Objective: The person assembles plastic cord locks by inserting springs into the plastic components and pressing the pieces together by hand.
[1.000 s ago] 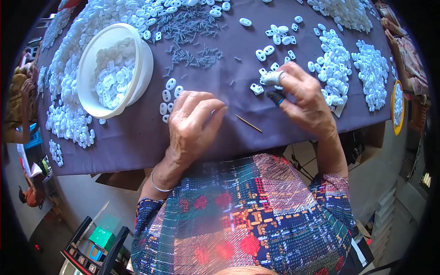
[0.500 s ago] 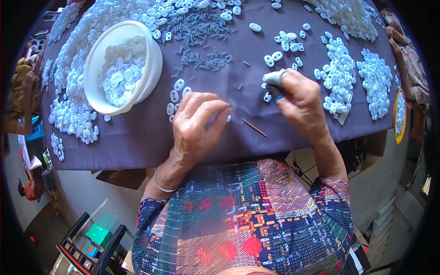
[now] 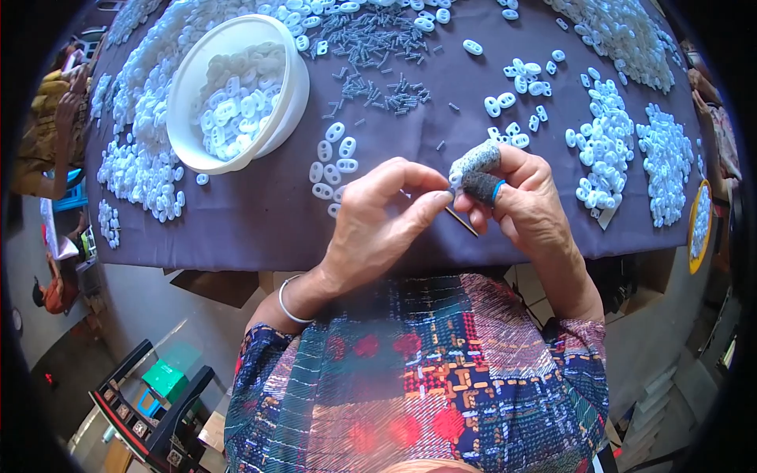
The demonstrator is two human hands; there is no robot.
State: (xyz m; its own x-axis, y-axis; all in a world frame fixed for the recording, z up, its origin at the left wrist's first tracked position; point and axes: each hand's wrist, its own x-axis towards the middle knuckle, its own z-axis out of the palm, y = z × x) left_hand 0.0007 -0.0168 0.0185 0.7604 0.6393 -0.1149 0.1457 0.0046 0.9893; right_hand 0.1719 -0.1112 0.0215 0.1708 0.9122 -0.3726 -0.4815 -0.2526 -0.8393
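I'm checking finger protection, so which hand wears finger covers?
The right hand: it wears a dark cover with a blue band and a speckled grey cover, whereas the visible fingers of the left hand are bare.

Small pale piece (image 3: 455, 176) at meeting fingertips of left hand (image 3: 386, 209) and right hand (image 3: 509, 193); mostly covered by fingers, shape and holes unclear. Thin brownish stick (image 3: 464, 222), straight, lying slanted just below joined fingertips, upper end hidden by them. White oval pieces (image 3: 324, 150), two holes each, lying flat in loose cluster just left of left hand. More white pieces (image 3: 519, 140) beyond right hand. Small grey springs (image 3: 394, 94), thin, scattered at mixed angles beyond left hand.
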